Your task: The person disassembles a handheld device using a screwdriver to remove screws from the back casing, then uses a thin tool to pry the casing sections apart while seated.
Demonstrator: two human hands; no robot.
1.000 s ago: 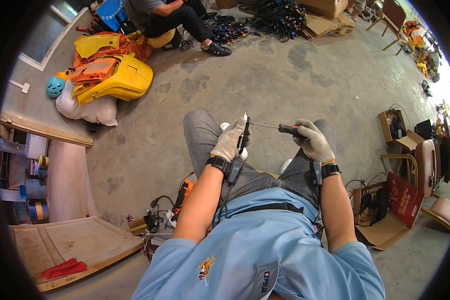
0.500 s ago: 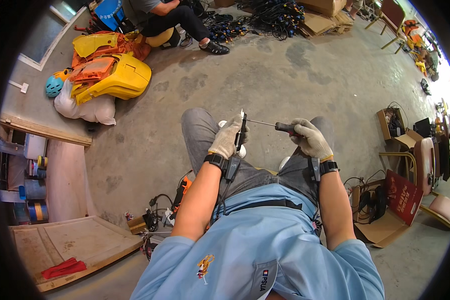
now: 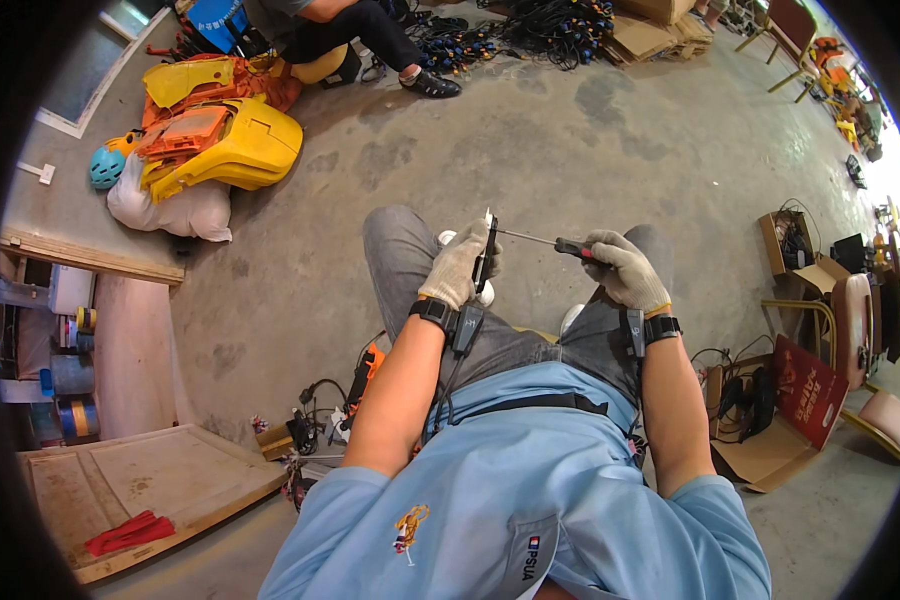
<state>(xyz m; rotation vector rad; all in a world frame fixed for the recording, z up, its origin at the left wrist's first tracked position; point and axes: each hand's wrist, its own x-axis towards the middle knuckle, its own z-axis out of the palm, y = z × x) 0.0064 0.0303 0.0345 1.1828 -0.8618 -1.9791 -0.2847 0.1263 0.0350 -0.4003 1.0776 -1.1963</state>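
Both hands wear pale knitted work gloves and are raised above my knees. My left hand (image 3: 458,265) is closed around a flat, thin part, black with a white edge (image 3: 489,250), held upright and seen nearly edge-on; its kind does not show. My right hand (image 3: 624,268) grips a screwdriver (image 3: 574,248) by its black and red handle. The metal shaft lies almost level and points left, its tip at the right side of the black part. Whether the tip sits in a screw is too small to tell.
Yellow and orange plastic shells (image 3: 240,145) lie on a white sack (image 3: 170,205) at far left. Another person's shoe (image 3: 431,84) and black cable heaps (image 3: 560,30) are at the back. An open carton (image 3: 760,455) stands right, a wooden board (image 3: 160,485) lower left.
The screwdriver's handle has dipped a little and shifted slightly right with my right hand, so the shaft slopes more. My left hand still holds the black part in nearly the same place.
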